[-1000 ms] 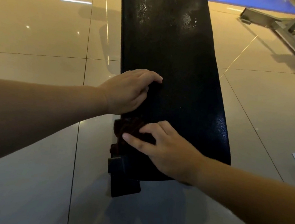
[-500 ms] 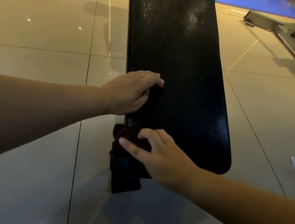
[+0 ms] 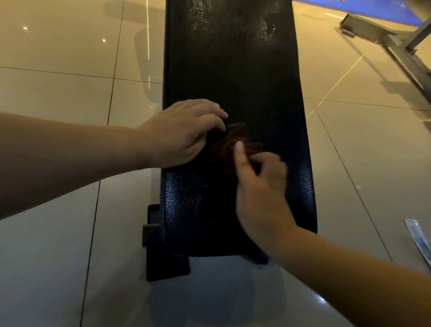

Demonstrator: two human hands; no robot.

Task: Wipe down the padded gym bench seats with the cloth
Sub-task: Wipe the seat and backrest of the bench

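Cloth (image 3: 235, 138) update: no longer draped over the near left edge of the bench pad (image 3: 234, 70), now bunched up on the pad's top face, roughly mid-width and a little further up from the near end. Dark reddish-brown lump, hard to read against the black vinyl, but fully on the pad and not hanging off the side any more.

Right hand (image 3: 260, 185) up there with it, reaching in from the pad's near right corner. Fingers curled into the bunch from the near side, index fingertip (image 3: 239, 147) poking up over it. Reads as a pinch or grip, not a flat press. Somewhat motion-blurred, so no swearing to the exact finger count.

Left hand (image 3: 182, 135) basically unmoved, parked palm down on the pad's left edge. Fingers loosely bent, tips down right at the cloth's left side. Can't tell whether on the fabric or just beside it. Not gripping anything visible, more like bracing.

Meaning for the job, best guess: done with the near left edge, moving on to the main top surface. Near end of the pad looking glossy, far end speckled with shine too, but impossible to call wet versus plain light reflection. Most of the pad's length beyond the cloth probably left to do. Worth spreading that bunch flatter before pushing toward the far end, otherwise just a narrow stripe per pass.
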